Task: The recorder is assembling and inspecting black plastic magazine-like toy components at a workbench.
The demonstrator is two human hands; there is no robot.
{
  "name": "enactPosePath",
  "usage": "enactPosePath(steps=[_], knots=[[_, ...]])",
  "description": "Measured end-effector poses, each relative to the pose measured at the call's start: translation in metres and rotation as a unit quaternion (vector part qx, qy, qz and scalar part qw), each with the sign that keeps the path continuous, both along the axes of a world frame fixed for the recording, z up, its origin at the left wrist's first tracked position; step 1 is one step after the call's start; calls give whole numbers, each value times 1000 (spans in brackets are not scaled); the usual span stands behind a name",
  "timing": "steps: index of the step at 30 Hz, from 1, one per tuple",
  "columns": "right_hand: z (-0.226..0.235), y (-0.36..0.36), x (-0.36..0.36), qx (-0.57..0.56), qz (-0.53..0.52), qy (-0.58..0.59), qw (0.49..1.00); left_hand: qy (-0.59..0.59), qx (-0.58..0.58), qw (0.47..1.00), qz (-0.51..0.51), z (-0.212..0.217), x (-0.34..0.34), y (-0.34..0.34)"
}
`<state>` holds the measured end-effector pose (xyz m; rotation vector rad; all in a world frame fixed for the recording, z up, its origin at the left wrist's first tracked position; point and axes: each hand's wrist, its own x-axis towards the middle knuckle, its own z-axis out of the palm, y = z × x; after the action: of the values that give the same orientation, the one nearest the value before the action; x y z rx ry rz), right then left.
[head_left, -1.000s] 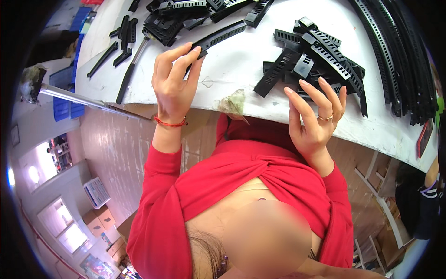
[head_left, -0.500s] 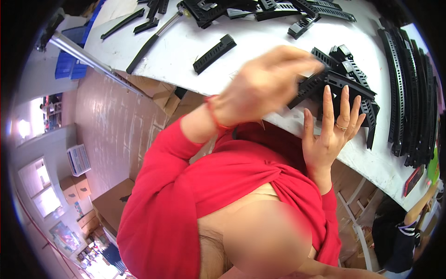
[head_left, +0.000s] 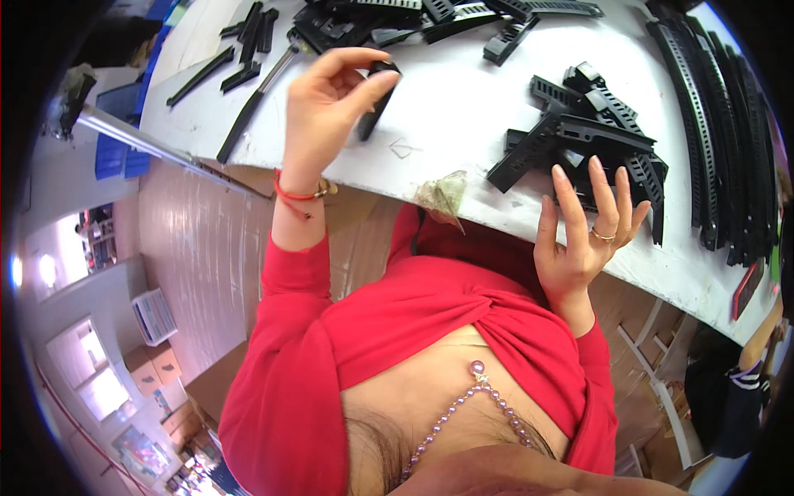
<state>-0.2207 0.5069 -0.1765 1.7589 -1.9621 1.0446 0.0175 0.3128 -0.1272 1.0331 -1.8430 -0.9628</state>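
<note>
My left hand (head_left: 322, 107) is over the left part of the white table, thumb and forefinger closed around the upper end of a short black slotted rail piece (head_left: 377, 112). The lower end of that piece points toward the table's front edge. Further right, my right hand (head_left: 583, 236) has its fingers spread at the near side of a small heap of black slotted rail pieces (head_left: 604, 132). Its fingertips overlap the lower pieces in view; whether they touch them I cannot tell. A ring is on one finger of it.
A black-handled tool with a metal shaft (head_left: 248, 124) lies left, beside several small black parts (head_left: 240, 76). More black rails (head_left: 356, 25) lie along the back. Long black rails (head_left: 711, 140) are stacked at right, near a red-edged phone-like object (head_left: 747, 289). Clear film (head_left: 442, 194) hangs at the front edge.
My left hand has moved left from the heap to the short rail piece that lay on the table and has pinched it. My right hand stays spread by the heap. The view has shifted slightly.
</note>
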Motion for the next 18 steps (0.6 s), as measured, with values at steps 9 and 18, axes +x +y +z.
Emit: enactPosePath(steps=[9,18], knots=[[-3,-1,-5,-49,8,-7,999,313,136,928,-151,7,-45,17],[9,2,-19,12,-47,-33,998,0,-247,937,-245,3,-118,37]])
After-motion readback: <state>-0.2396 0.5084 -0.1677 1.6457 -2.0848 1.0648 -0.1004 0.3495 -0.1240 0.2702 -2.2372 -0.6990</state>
